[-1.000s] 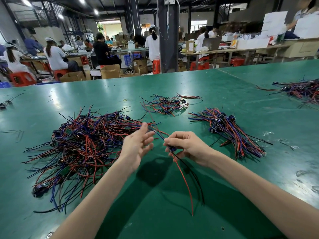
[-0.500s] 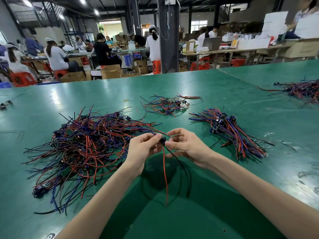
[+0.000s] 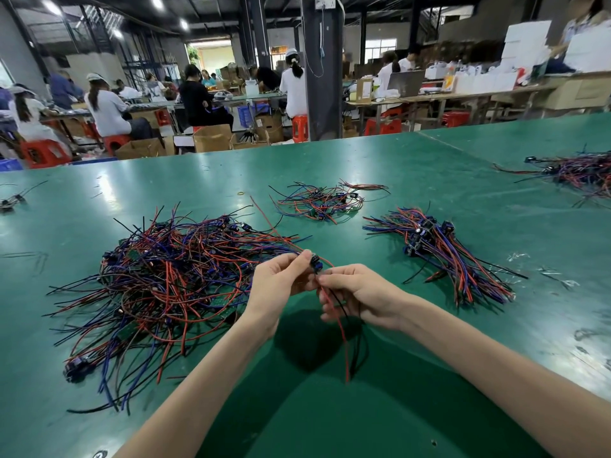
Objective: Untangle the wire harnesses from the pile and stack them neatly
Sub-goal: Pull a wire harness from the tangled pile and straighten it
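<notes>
Both hands hold one harness (image 3: 343, 345) above the table (image 3: 429, 408), just right of the pile (image 3: 165, 279). The left hand (image 3: 281, 285) pinches its plug (image 3: 316, 261); the right hand (image 3: 360, 295) grips the red and black wires just below. The harness runs lengthwise toward the person, plug end away, loose tips nearest. The stack (image 3: 443, 256) lies well to the right

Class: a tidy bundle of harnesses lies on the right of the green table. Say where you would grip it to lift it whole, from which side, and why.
Probably from above, fingers across the bundle just on the wire side of its dark connectors. There the wires lie tight and parallel; toward the near end they fan into loose tips that would likely slip.
</notes>
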The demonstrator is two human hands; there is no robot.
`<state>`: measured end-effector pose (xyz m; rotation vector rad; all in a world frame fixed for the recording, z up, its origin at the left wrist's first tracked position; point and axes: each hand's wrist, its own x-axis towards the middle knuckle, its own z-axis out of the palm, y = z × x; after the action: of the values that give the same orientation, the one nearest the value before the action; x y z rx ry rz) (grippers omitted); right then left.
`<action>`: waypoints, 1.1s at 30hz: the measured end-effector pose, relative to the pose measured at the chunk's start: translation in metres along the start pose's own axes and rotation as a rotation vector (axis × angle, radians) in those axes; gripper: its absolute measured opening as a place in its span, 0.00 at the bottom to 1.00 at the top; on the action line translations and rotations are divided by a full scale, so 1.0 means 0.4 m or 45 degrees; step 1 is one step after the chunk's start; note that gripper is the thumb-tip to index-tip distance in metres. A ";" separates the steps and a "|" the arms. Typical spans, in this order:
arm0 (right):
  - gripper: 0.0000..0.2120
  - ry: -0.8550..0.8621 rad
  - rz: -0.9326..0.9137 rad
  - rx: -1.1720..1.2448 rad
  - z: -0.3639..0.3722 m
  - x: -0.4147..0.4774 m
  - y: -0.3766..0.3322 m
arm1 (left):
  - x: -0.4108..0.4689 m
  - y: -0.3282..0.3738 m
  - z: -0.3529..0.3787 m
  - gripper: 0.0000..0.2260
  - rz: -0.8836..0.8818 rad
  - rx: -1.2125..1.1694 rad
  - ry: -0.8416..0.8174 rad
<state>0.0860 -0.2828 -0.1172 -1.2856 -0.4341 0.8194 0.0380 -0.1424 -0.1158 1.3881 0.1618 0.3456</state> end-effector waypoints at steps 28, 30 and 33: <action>0.19 0.191 -0.221 -0.617 -0.008 0.001 -0.012 | -0.017 0.025 0.002 0.04 0.047 -0.221 -0.080; 0.16 0.127 -0.238 -0.573 -0.003 0.000 -0.012 | -0.016 0.031 0.005 0.05 0.042 -0.280 -0.085; 0.14 0.059 -0.200 -0.558 -0.003 -0.004 -0.014 | -0.013 0.044 0.004 0.05 -0.008 -0.450 -0.082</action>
<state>0.0877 -0.2851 -0.1119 -1.6468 -0.6948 0.5766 0.0313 -0.1432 -0.0988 1.0478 0.0482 0.3070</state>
